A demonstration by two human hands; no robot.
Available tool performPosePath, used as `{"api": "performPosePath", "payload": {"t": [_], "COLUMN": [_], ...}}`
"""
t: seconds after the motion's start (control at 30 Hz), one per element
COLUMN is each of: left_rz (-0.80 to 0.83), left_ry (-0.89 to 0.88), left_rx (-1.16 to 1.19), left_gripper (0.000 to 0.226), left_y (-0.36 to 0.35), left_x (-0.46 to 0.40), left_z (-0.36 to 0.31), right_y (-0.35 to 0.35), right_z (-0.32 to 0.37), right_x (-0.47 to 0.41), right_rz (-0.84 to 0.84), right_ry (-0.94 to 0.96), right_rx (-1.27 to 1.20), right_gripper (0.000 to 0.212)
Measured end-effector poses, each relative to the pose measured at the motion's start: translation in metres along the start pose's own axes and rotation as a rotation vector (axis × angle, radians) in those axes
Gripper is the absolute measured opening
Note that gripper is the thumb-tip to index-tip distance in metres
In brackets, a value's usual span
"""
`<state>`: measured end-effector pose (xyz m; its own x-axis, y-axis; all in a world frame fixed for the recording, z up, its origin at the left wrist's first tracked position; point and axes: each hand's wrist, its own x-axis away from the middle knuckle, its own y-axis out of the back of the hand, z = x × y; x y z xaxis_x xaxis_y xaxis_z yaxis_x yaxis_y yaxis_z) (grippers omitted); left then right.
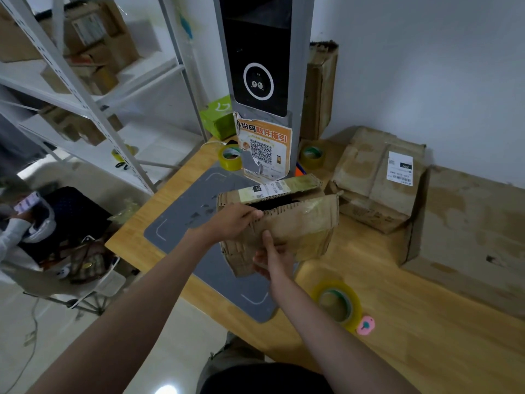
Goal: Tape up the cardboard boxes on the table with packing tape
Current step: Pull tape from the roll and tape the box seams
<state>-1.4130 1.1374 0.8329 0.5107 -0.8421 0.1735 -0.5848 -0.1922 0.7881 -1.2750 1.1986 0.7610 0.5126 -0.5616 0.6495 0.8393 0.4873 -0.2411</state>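
Worn cardboard: the box (284, 220) sits mid-frame over the grey mat (193, 206), top flaps gaping. My left hand (231, 220) pinches the near flap; my right hand (272, 260) grips the front wall, thumb up. That soft wall could buckle, and the tape roll (338, 304) lies lower right, untouched.

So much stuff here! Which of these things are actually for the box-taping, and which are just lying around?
For the job:
- worn box, held by the left hand and right hand, flaps not yet closed
- tape roll nearest the hands
- two spare tape rolls
- other boxes

Just lying about:
- pink gadget
- scanner pillar
- green carton
- shelving
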Motion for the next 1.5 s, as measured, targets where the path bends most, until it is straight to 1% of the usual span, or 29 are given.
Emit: {"api": "performPosePath", "payload": {"t": [0.07, 0.17, 0.23, 0.3, 0.37, 0.4, 0.43, 0.47, 0.53, 0.6, 0.63, 0.77, 0.83, 0.9, 1.0, 1.07, 1.1, 1.2, 1.27, 1.33, 1.4, 1.43, 1.5], "left_rz": [-0.041, -0.053, -0.101, -0.192, -0.240, -0.253, -0.265, -0.274, -0.302, -0.332, -0.344, -0.396, -0.433, -0.487, -0.522, -0.525, -0.532, -0.555, -0.526, -0.466, -0.364, -0.296, -0.137], "left_ry": [-0.006, -0.003, 0.002, 0.011, 0.058, 0.082, 0.096, 0.100, 0.078, 0.051, 0.044, 0.007, -0.019, -0.049, -0.128, -0.162, -0.177, -0.243, -0.314, -0.418, -0.509, -0.523, -0.473], "left_rx": [0.018, 0.039, 0.043, 0.009, -0.028, -0.040, -0.045, -0.042, -0.023, -0.029, -0.040, -0.091, -0.134, -0.176, -0.204, -0.214, -0.216, -0.215, -0.212, -0.183, -0.103, -0.052, 0.012], "left_gripper": [0.049, 0.044, 0.029, 0.012, 0.010, 0.012, 0.011, 0.010, 0.004, 0.011, 0.014, 0.024, 0.030, 0.031, 0.027, 0.026, 0.026, 0.024, 0.019, 0.013, 0.012, 0.014, 0.021], "left_y": [-0.003, -0.001, 0.001, 0.000, -0.007, -0.011, -0.014, -0.017, -0.021, -0.025, -0.028, -0.040, -0.044, -0.048, -0.054, -0.059, -0.061, -0.068, -0.073, -0.080, -0.091, -0.098, -0.110], "left_x": [-0.003, -0.010, -0.014, -0.017, -0.019, -0.019, -0.019, -0.019, -0.017, -0.016, -0.017, -0.018, -0.017, -0.015, -0.015, -0.015, -0.015, -0.013, -0.010, -0.007, -0.004, -0.003, -0.003], "left_z": [0.002, 0.004, 0.003, 0.001, -0.001, -0.001, -0.001, -0.002, -0.003, -0.006, -0.008, -0.013, -0.016, -0.021, -0.027, -0.032, -0.035, -0.049, -0.061, -0.070, -0.074, -0.076, -0.079], "right_y": [0.003, 0.013, 0.028, 0.050, 0.077, 0.092, 0.107, 0.121, 0.148, 0.168, 0.175, 0.181, 0.177, 0.176, 0.178, 0.179, 0.179, 0.186, 0.192, 0.194, 0.195, 0.195, 0.198], "right_z": [0.005, 0.013, 0.017, 0.017, 0.013, 0.010, 0.007, 0.004, -0.006, -0.019, -0.025, -0.036, -0.035, -0.037, -0.040, -0.041, -0.040, -0.030, -0.021, -0.012, -0.005, -0.002, 0.002], "right_x": [0.000, -0.002, -0.006, -0.015, -0.027, -0.033, -0.039, -0.044, -0.048, -0.050, -0.051, -0.047, -0.044, -0.043, -0.041, -0.037, -0.034, -0.027, -0.021, -0.010, 0.001, 0.006, 0.012], "right_rz": [0.031, 0.097, 0.117, 0.111, 0.046, -0.011, -0.073, -0.127, -0.199, -0.225, -0.228, -0.107, -0.031, 0.023, 0.054, 0.029, 0.001, -0.057, -0.064, -0.085, -0.089, -0.082, -0.064], "right_ry": [-0.018, -0.053, -0.057, -0.065, -0.098, -0.095, -0.065, -0.021, 0.028, 0.008, 0.003, 0.058, 0.073, 0.070, 0.127, 0.190, 0.214, 0.263, 0.321, 0.391, 0.422, 0.433, 0.453], "right_rx": [0.024, 0.082, 0.192, 0.290, 0.380, 0.449, 0.576, 0.761, 1.081, 1.206, 1.256, 1.542, 1.607, 1.650, 1.665, 1.617, 1.569, 1.372, 1.224, 1.061, 0.936, 0.888, 0.810], "right_gripper": [0.037, 0.036, 0.037, 0.028, 0.017, 0.018, 0.022, 0.028, 0.048, 0.064, 0.066, 0.056, 0.056, 0.054, 0.038, 0.039, 0.041, 0.033, 0.030, 0.027, 0.034, 0.039, 0.040]}}
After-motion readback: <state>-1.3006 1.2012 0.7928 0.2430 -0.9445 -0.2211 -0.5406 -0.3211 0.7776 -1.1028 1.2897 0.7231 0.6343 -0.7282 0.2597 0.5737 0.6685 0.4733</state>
